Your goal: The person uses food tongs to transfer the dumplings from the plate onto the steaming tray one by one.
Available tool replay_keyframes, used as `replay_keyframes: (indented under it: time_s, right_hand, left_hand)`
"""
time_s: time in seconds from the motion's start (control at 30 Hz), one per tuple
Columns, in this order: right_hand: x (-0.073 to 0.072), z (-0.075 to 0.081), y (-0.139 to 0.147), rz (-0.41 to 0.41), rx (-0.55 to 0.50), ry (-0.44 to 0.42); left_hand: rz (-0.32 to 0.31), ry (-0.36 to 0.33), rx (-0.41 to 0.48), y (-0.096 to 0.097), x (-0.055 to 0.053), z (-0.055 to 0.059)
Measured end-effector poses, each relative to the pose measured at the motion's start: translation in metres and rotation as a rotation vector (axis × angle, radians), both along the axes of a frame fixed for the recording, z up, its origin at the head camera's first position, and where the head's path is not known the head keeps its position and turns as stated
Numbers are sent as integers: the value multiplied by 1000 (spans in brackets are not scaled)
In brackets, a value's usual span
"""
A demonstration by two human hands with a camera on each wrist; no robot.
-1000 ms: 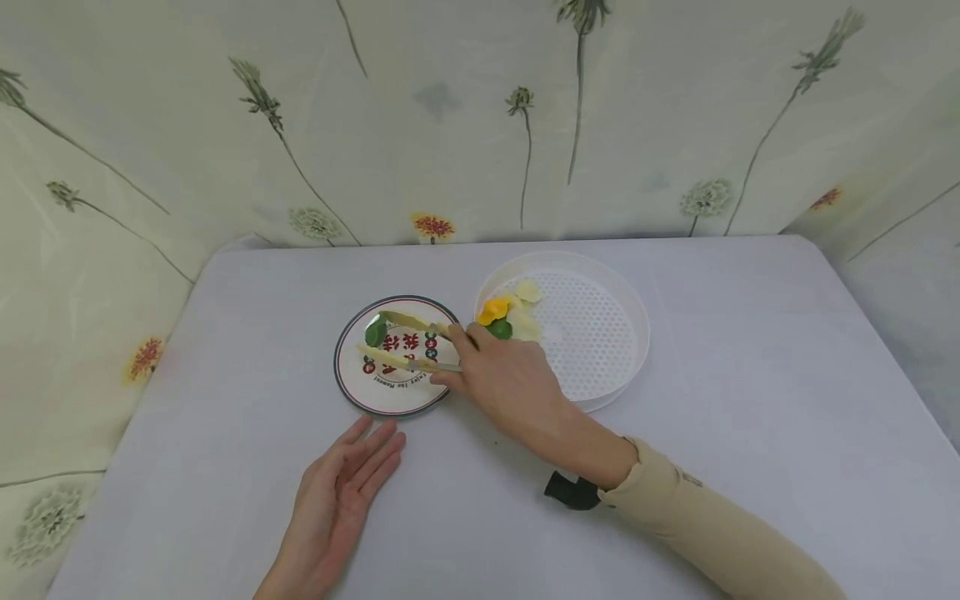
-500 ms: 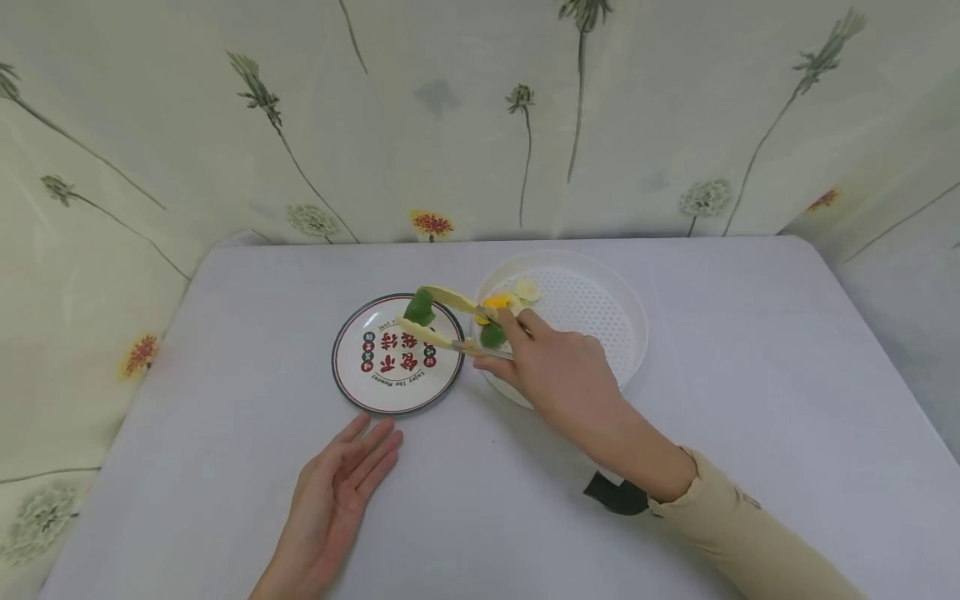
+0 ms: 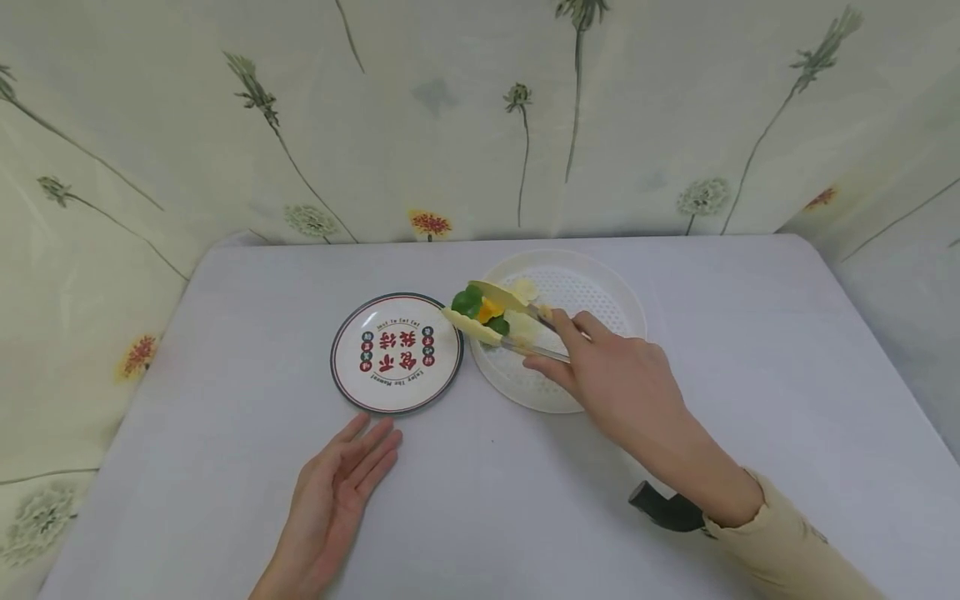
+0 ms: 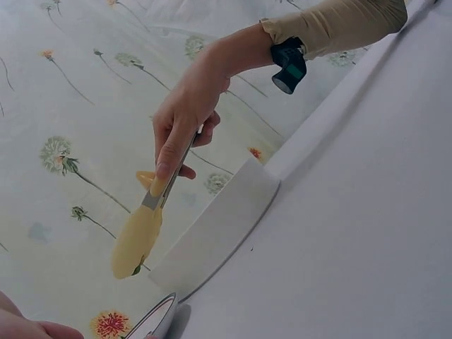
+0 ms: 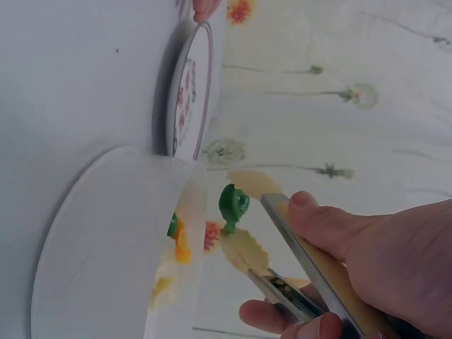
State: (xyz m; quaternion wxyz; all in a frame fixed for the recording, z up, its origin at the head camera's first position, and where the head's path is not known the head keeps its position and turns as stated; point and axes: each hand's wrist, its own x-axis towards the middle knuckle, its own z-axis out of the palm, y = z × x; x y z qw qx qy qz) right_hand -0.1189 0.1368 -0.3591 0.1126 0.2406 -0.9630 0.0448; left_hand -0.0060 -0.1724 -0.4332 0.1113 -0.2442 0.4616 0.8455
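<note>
In the head view my right hand (image 3: 630,379) grips a pair of tongs (image 3: 472,326) with metal arms and pale yellow scalloped tips. A crinkled dark green piece (image 3: 467,301) sits between the tips; the right wrist view shows this green piece (image 5: 233,203) raised above the rim of a round white perforated tray (image 3: 600,304). Inside the tray's left side lie a yellow-orange piece (image 3: 489,310), another green piece and pale pieces (image 3: 525,289). Left of the tray is a white plate (image 3: 348,346) with red lettering. My left hand (image 3: 333,492) has its fingers extended, fingertips right at the plate's near rim.
A white cloth (image 3: 480,500) covers the table, and a flower-printed curtain (image 3: 450,150) hangs behind it. Plate and tray stand close side by side. A dark camera (image 3: 667,508) is strapped at the right wrist.
My right hand has moved the tongs rightward from over the plate to over the tray's left rim, lifting the green piece off the plate. The left hand has stayed still.
</note>
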Motion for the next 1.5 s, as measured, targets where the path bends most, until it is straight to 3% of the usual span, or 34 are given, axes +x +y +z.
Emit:
replay_keyframes:
  time_s: [0.17,0.43,0.63,0.83,1.27,1.5]
  right_hand:
    - [2,1,21,-11,-22,85]
    - [4,-7,46,-54,-52,146]
    - [6,-13,56,-96,-27,81]
    - [6,-16,60,-104,-32,80]
    - [8,-12,60,-126,-20,40]
    - [8,-7,54,-157,-4,-79]
  left_hand:
    - [-6,1,0,0,0,0]
    - [-15,11,-7,0,0,0]
    - [-13,11,-11,0,1,0]
    - [-12,11,-9,0,1,0]
    - [-20,-3,-5,0,1,2]
    - [-9,-9,6,0,1,2]
